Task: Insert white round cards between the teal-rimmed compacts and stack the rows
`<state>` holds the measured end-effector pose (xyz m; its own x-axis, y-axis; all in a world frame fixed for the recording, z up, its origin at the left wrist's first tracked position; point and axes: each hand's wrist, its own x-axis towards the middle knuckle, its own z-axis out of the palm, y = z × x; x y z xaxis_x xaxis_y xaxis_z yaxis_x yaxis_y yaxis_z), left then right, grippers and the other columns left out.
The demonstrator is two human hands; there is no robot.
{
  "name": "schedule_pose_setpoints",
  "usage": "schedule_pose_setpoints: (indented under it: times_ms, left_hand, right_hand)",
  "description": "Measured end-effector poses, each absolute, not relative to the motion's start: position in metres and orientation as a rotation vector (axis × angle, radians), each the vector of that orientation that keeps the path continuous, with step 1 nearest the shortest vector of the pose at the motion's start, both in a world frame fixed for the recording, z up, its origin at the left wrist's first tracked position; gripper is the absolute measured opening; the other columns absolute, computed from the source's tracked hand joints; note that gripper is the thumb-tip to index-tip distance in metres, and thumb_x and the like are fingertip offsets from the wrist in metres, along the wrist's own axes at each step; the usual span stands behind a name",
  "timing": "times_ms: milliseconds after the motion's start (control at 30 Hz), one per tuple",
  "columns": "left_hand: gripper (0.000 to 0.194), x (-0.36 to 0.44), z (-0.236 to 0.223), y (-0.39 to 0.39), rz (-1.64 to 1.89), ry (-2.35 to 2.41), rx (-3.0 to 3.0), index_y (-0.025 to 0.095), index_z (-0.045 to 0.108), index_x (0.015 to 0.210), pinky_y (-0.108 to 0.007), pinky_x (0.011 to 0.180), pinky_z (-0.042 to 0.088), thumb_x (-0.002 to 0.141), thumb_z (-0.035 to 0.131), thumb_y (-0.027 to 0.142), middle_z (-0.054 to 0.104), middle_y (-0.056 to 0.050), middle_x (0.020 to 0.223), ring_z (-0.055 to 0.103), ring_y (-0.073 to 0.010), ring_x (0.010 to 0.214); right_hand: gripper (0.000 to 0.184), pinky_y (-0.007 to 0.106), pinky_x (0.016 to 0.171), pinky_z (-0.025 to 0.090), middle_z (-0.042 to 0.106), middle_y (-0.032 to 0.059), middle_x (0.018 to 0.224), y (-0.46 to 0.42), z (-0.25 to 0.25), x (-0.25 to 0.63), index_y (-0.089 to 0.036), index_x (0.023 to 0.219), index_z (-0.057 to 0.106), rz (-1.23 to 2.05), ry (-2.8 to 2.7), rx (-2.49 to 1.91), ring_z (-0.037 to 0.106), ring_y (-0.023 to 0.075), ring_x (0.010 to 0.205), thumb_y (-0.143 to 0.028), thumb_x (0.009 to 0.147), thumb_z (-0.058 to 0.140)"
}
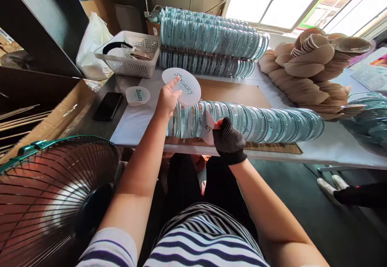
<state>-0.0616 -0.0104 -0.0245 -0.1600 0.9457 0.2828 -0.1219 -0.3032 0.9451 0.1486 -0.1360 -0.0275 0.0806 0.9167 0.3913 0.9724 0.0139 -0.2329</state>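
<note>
My bare left hand point(168, 99) grips a small stack of white oval cards point(190, 86) printed with "beauty", thumb and index finger on top. On my right hand point(229, 141) is a black dotted fingerless glove. Its fingertips pinch one similar printed card point(207, 133), which stands on edge against the near row of clear, teal-tinted round plastic pieces point(272, 124). Further dark print shows through some pieces in this row. To the left of my left hand, another printed card point(138, 95) lies flat on the white table covering.
Long stacked rows of clear plastic pieces point(208, 35) stand at the back. Beige oval pads point(305, 65) are heaped at right. A white basket point(133, 67), a black phone point(108, 106) and a caged fan point(60, 194) are on the left. Another person's shoes point(328, 188) show at right.
</note>
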Motion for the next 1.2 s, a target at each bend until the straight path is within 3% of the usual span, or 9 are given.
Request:
schedule_pose_setpoints:
  times_ms: [267,467,533,633,733,867,967,1033,1200]
  left_hand:
    - [0.062,-0.060,-0.022,-0.014,1.593,1.069,1.251,0.018,0.057,0.134,-0.041,0.113,0.039,0.074,0.055,0.007,0.055,-0.006,0.143,0.051,-0.0228,0.132]
    - [0.064,-0.062,-0.024,-0.012,1.600,1.063,1.309,0.023,0.054,0.137,-0.038,0.115,0.036,0.075,0.055,0.007,0.053,-0.004,0.145,0.045,-0.0227,0.137]
    - [0.064,-0.062,-0.025,-0.012,1.600,1.060,1.313,0.022,0.054,0.137,-0.038,0.115,0.036,0.075,0.055,0.006,0.053,-0.004,0.145,0.045,-0.0225,0.137]
    - [0.061,-0.061,-0.029,-0.009,1.620,1.068,1.343,0.018,0.055,0.135,-0.038,0.117,0.034,0.076,0.056,0.005,0.053,-0.006,0.144,0.046,-0.0226,0.137]
    - [0.059,-0.060,-0.035,-0.005,1.673,1.122,1.386,0.017,0.057,0.134,-0.038,0.118,0.032,0.076,0.058,0.007,0.055,-0.007,0.143,0.048,-0.0231,0.135]
    - [0.058,-0.057,-0.035,-0.012,1.791,1.155,1.476,0.022,0.054,0.137,-0.040,0.122,0.026,0.080,0.061,0.013,0.053,-0.004,0.145,0.045,-0.0253,0.137]
    - [0.067,-0.049,-0.027,-0.033,1.901,1.014,1.566,0.035,0.042,0.145,-0.041,0.124,0.019,0.084,0.062,0.018,0.040,0.004,0.154,0.030,-0.0235,0.146]
    - [0.079,-0.040,-0.023,-0.048,1.945,0.897,1.564,0.042,0.028,0.150,-0.042,0.123,0.020,0.085,0.065,0.021,0.029,0.007,0.159,0.023,-0.0225,0.149]
    - [0.102,-0.022,-0.027,-0.071,1.949,0.834,1.345,0.043,0.008,0.154,-0.048,0.117,0.032,0.079,0.075,0.026,0.020,0.000,0.163,0.034,-0.0264,0.144]
  right_hand:
    - [0.016,0.022,0.063,0.040,0.072,0.0047,0.083,-0.107,-0.022,0.155,-0.018,0.092,0.064,0.286,-2.144,-1.839,0.066,0.0152,0.074,-0.018,0.087,0.049]
    - [0.023,0.031,0.067,0.044,0.072,0.0138,0.089,-0.114,-0.018,0.139,-0.018,0.097,0.066,-0.057,-2.415,-1.954,0.069,0.0254,0.082,-0.022,0.090,0.044]
    - [0.025,0.029,0.063,0.046,0.072,0.0126,0.085,-0.116,-0.022,0.141,-0.017,0.105,0.063,0.207,-2.411,-1.916,0.067,0.0224,0.074,-0.019,0.087,0.045]
    - [0.040,0.024,0.051,0.044,0.067,0.0033,0.070,-0.117,-0.030,0.152,-0.016,0.128,0.050,1.059,-2.173,-1.638,0.058,0.0151,0.053,-0.024,0.090,0.038]
    - [0.041,0.023,0.043,0.041,0.055,-0.0020,0.054,-0.115,-0.033,0.163,-0.014,0.120,0.055,1.340,-2.019,-1.452,0.049,0.0136,0.042,-0.035,0.094,0.031]
    - [0.028,0.025,0.057,0.049,0.065,0.0073,0.068,-0.105,-0.012,0.168,-0.015,0.088,0.066,0.932,-2.039,-1.567,0.062,0.0166,0.060,-0.038,0.087,0.051]
    - [0.039,0.035,0.078,0.054,0.070,0.0133,0.106,-0.087,0.012,0.167,-0.016,0.115,0.063,0.393,-1.932,-1.433,0.067,0.0232,0.094,-0.042,0.090,0.047]
    - [0.057,0.043,0.092,0.052,0.061,0.0157,0.130,-0.076,0.022,0.163,-0.016,0.139,0.046,0.131,-1.929,-1.320,0.061,0.0270,0.114,-0.043,0.089,0.048]
    - [0.074,0.054,0.113,0.036,0.037,0.0197,0.152,-0.088,0.015,0.139,-0.010,0.151,0.027,-0.170,-2.043,-1.167,0.034,0.0315,0.141,-0.036,0.085,0.051]
